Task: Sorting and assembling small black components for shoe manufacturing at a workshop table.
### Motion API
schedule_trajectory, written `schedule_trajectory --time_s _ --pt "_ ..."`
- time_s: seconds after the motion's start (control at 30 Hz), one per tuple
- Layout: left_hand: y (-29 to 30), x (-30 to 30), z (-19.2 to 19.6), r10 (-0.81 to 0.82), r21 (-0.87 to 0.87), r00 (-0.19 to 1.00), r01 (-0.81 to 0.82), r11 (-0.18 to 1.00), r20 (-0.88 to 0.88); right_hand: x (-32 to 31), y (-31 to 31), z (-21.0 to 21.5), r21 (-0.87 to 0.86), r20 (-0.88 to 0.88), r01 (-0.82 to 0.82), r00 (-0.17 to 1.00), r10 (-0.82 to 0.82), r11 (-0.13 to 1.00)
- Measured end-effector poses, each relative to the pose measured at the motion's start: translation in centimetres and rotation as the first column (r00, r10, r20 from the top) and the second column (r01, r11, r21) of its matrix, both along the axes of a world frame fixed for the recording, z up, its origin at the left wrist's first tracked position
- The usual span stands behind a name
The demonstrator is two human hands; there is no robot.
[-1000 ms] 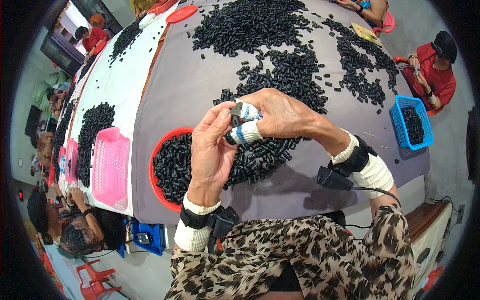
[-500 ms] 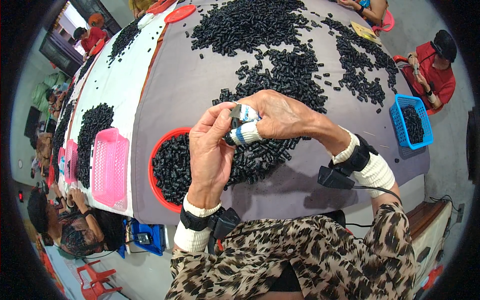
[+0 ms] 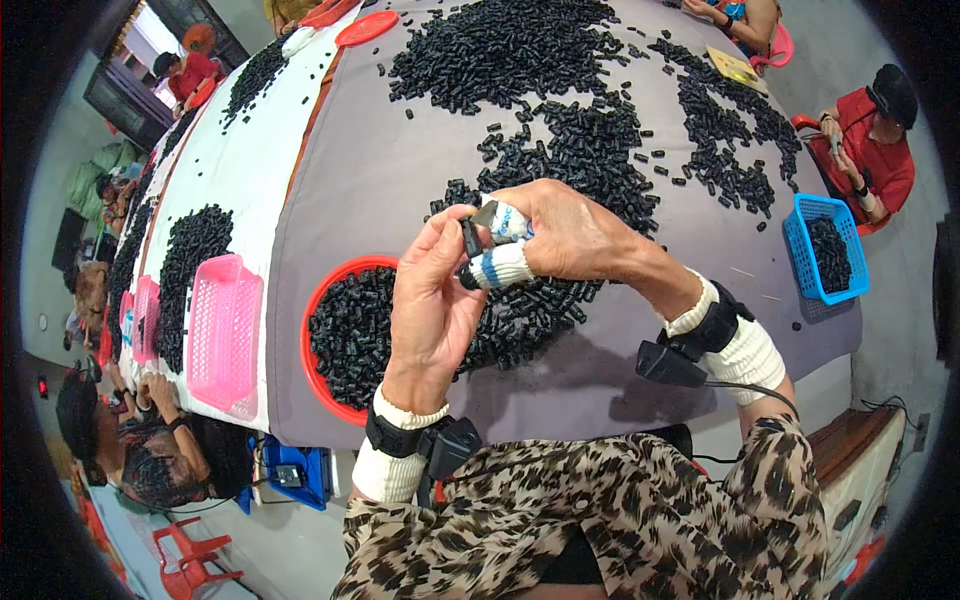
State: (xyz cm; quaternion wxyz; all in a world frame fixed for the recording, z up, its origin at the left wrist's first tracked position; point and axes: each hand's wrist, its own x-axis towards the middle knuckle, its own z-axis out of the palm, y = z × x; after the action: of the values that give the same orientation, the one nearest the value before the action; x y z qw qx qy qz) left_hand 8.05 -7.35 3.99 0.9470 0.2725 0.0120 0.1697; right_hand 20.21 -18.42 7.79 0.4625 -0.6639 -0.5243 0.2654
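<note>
My left hand pinches a small black cylindrical part between thumb and fingertips. Gripped in my right hand is a short metal blade with a white and blue wrapping; its tip is beside the black part. A white knitted cover with a blue stripe sheathes a finger of my right hand. Just below and left of my hands, a red basin is filled with the same black parts. A loose pile of them spreads under and behind my hands.
Larger heaps of black parts lie farther across the grey cloth. A blue basket stands at the right edge, near a seated person in red. On the left are pink baskets and another person at work.
The black part shows more plainly between my left fingertips, and the blade has tilted away from my left thumb. The whole view has shifted slightly.
</note>
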Motion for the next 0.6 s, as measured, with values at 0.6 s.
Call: schedule_trajectory --time_s 0.6 --pt "-0.27 -0.09 0.53 0.072 0.091 0.994 -0.064 0.994 -0.088 0.15 0.22 0.02 -0.044 0.100 -0.048 0.994 0.052 0.998"
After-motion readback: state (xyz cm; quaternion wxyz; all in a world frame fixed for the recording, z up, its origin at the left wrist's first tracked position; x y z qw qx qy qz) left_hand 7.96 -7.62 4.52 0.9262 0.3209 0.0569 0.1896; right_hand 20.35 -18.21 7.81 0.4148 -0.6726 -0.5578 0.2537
